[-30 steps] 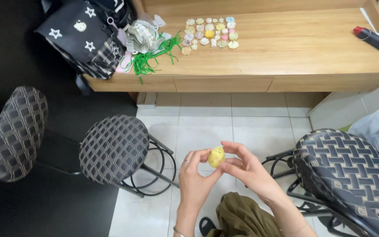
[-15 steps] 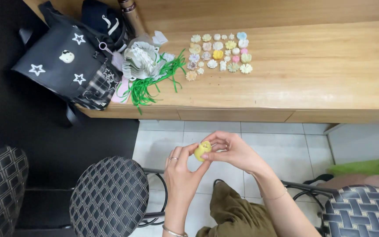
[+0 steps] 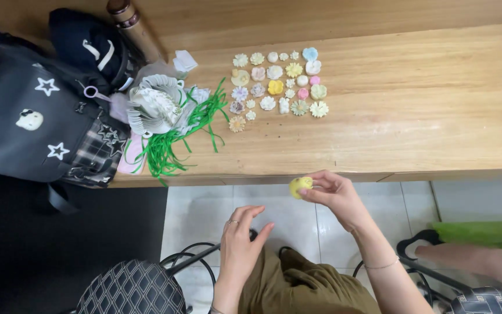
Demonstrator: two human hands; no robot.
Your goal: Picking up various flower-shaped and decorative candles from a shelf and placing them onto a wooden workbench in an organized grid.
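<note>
Right hand (image 3: 335, 195) pinches small yellow clay flower (image 3: 299, 186) at wooden table (image 3: 413, 116) edge. Left hand (image 3: 240, 235) open, empty, below. Flower looks light, soft, easily dented; grip its rim lightly.

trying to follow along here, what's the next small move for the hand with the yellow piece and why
Probably carry the small yellow piece forward and set it on the wooden counter beside the grouped small flower shapes. The right hand pinches it right at the counter's front edge, the left hand hangs apart and empty, and bare wood lies just ahead.
</note>
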